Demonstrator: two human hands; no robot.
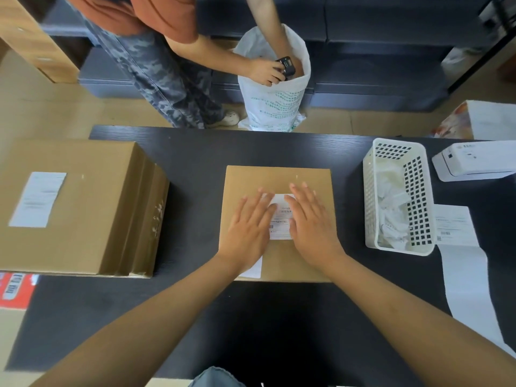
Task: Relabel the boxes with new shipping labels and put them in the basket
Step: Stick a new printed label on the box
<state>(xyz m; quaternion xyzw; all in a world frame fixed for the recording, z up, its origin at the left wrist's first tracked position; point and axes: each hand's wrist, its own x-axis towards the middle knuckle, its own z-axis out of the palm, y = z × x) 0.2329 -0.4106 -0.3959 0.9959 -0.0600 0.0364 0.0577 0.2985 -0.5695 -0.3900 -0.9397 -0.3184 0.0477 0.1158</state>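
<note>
both hands lie flat with fingers spread, the left hand (249, 224) and right hand (310, 222) pressing on a white shipping label (281, 216) on top of the flat cardboard box (279, 174) at the middle of the dark tabletop (201, 152). neither hand grips anything. a white perforated basket (418, 191) holding crumpled paper stands just right of the box, and a larger labelled box (92, 196) sits well to the left.

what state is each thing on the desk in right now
left hand: open, flat on the label
right hand: open, flat on the label
label: pressed onto the middle box
middle box: closed, lying flat
left box: closed, labelled
basket: holding crumpled paper
label strip: hanging out of printer
</note>
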